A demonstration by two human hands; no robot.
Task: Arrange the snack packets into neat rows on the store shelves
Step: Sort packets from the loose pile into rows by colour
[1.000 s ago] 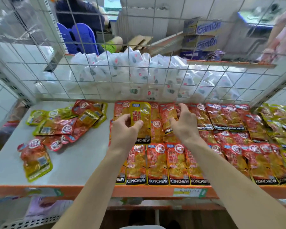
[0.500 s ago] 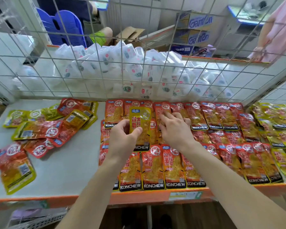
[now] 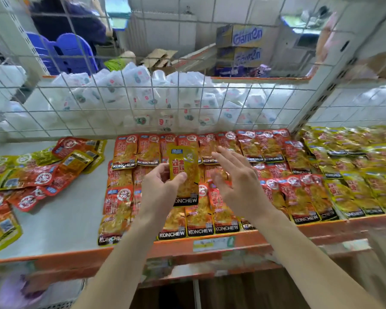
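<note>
My left hand (image 3: 159,188) pinches a yellow KONCHEW snack packet (image 3: 184,172) upright above the shelf, thumb on its front. My right hand (image 3: 234,179) hovers just to the right of it with fingers spread and straight, holding nothing. Under both hands lie rows of red snack packets (image 3: 263,148) laid flat on the white shelf (image 3: 60,217). A loose pile of red and yellow packets (image 3: 42,172) lies jumbled on the shelf's left part. Yellow packets in rows (image 3: 354,181) fill the right section.
A wire grid back panel (image 3: 143,103) stands behind the shelf, with white packets (image 3: 132,90) heaped beyond it. The shelf's orange front edge (image 3: 210,244) carries a price label. Cardboard boxes (image 3: 241,36) and a seated person (image 3: 69,21) are farther back.
My right hand has lifted off the red packets and opened in the air. My left hand has raised the yellow packet slightly and tilted it upright. The view has shifted.
</note>
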